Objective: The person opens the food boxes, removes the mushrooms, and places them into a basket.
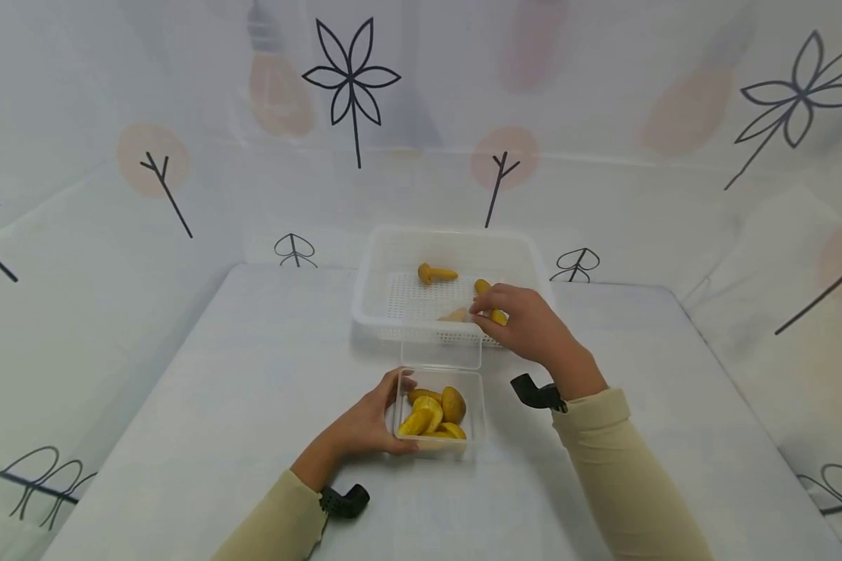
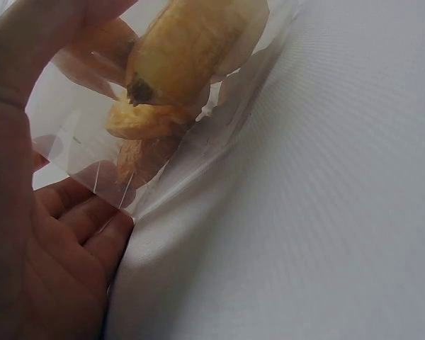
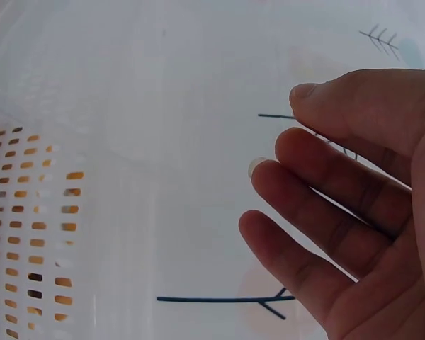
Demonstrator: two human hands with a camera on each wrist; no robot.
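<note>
My left hand (image 1: 372, 421) grips a small clear plastic box (image 1: 479, 413) by its left side, thumb at the front and fingers toward the back. Inside the box lie several yellow mushrooms (image 1: 428, 417); in the left wrist view they show through the clear wall (image 2: 191, 57). Over the right part of a white perforated basket (image 1: 386, 308) is my right hand (image 1: 529, 323). Its fingers are loosely bent, with nothing between them in the right wrist view. Close to it in the basket are yellow mushrooms (image 1: 498, 317), partly hidden by the hand, and a pale piece (image 1: 454, 315).
Farther back in the basket lies another mushroom (image 1: 436, 273) on its side. The box's clear lid (image 1: 440, 354) is folded back toward the basket's front wall. Both stand on a white-covered table (image 1: 267, 374), with a patterned cloth (image 1: 421, 187) behind it.
</note>
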